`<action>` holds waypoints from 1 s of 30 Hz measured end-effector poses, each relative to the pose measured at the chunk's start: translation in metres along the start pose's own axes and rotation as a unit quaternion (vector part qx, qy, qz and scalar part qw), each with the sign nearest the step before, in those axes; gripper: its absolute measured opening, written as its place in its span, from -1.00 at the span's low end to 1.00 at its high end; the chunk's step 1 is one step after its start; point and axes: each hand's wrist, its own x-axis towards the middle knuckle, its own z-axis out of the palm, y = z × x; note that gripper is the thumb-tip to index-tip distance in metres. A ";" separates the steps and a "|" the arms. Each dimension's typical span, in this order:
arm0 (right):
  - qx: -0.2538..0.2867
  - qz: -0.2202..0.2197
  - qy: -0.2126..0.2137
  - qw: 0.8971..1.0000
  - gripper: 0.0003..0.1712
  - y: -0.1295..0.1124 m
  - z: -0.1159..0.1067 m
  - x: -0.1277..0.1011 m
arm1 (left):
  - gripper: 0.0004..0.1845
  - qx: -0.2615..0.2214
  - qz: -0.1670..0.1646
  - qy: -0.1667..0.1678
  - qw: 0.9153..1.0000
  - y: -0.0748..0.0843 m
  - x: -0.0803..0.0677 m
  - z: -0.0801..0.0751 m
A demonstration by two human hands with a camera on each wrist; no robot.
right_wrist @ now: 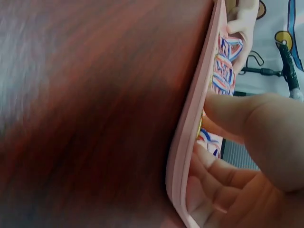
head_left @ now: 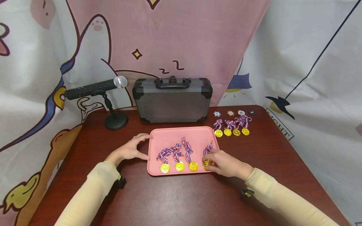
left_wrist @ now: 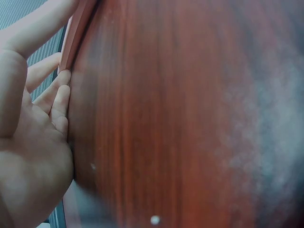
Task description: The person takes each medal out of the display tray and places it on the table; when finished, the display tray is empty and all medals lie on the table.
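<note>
A pink tray (head_left: 164,136) lies on the table, holding gold medals with red, white and blue ribbons. Three of them, including one gold medal (head_left: 193,166), sit in a row at its left and middle. At the tray's right side, my right hand (head_left: 227,164) pinches another gold medal (head_left: 206,164) between thumb and fingers; its ribbon (head_left: 207,149) trails toward the back. In the right wrist view my fingers partly hide that medal. My left hand (head_left: 130,148) touches the tray's left edge, thumb and fingers spread apart. The left wrist view shows its fingertips against the tray's side.
Behind the tray stands a grey hard case (head_left: 172,103). To its left is a microphone (head_left: 96,88) on a round-based stand (head_left: 116,121). At the back right, several more ribboned medals (head_left: 227,131) lie below a row of poker chips (head_left: 230,113). Printed cloth hangs behind.
</note>
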 end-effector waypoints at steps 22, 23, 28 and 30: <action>0.179 0.063 0.007 0.982 -0.63 0.017 -0.017 -0.014 | 0.04 0.003 -0.004 0.000 1.000 0.002 -0.001 0.000; 0.185 0.068 0.013 0.980 -0.62 0.019 -0.020 -0.015 | 0.04 0.003 -0.004 0.000 1.000 0.002 -0.001 0.000; 0.211 0.108 0.048 0.970 -0.53 0.027 -0.040 -0.026 | 0.04 0.003 -0.001 -0.001 1.000 0.002 -0.001 0.000; 0.206 0.125 0.068 0.968 -0.49 0.030 -0.049 -0.030 | 0.04 0.002 0.002 0.001 1.000 0.001 -0.001 0.000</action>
